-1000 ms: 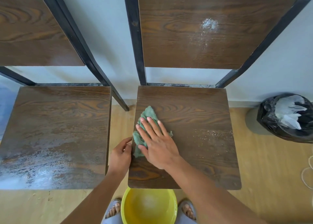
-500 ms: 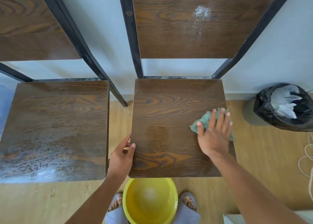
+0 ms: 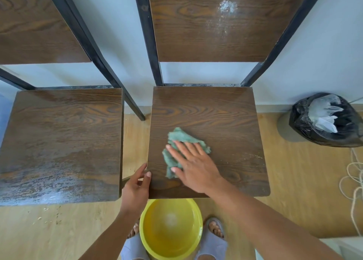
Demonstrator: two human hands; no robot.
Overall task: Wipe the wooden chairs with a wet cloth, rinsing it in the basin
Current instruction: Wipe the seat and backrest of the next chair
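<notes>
Cloth (image 3: 183,139), green, crumpled, ragged-edged, lies on right chair seat (image 3: 225,118), left of centre, pinned under right hand (image 3: 196,167) w/ fingers straight and spread flat. Left hand (image 3: 137,191) grips same seat's left edge near front corner, thumb on top. Seat: dark wood-grain board, squarish, rounded corners, black metal frame; few pale specks near its right edge. Backrest (image 3: 196,35) carries white powdery patch (image 3: 226,6). Left chair seat (image 3: 59,132): same board, streaky wet sheen toward front. Narrow gap btwn the two seats. Right of the seat, open floor (image 3: 294,181) up to black bin bag (image 3: 306,126), white crumpled stuff inside. Yellow round basin (image 3: 151,232) sits on floor at seat's front edge, btwn grey slippers (image 3: 213,242); glossy inside, water level can't tell. Pale cord (image 3: 355,181) loops at far right.
</notes>
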